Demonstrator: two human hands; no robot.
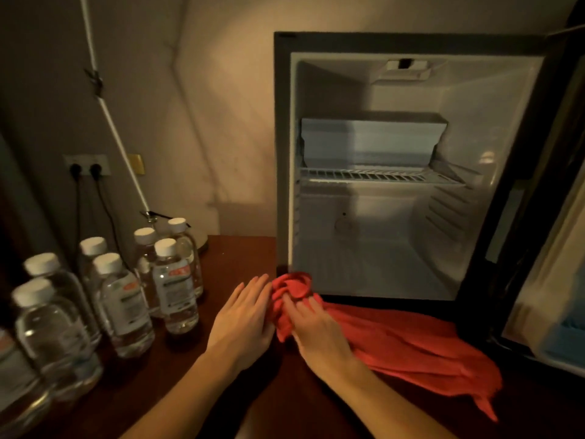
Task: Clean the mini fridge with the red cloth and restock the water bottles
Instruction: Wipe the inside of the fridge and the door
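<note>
Both my hands on the red cloth in front of the open mini fridge.

My left hand (242,321) lies flat, fingers straight, against the bunched end of the red cloth (405,340); my right hand (316,327) curls its fingers into those soft folds. The rest trails limp over the dark wooden tabletop (240,255). Clear white-capped water bottles (126,305) stand at left; the mini fridge (380,217) shows a white wire shelf (380,176).

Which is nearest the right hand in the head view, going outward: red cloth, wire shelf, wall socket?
From the right hand:
1. Red cloth: bunched under its fingers, trailing right along the fridge front.
2. Wire shelf: above, halfway up inside the open fridge.
3. Wall socket: far left on the wall, behind the bottles.
</note>
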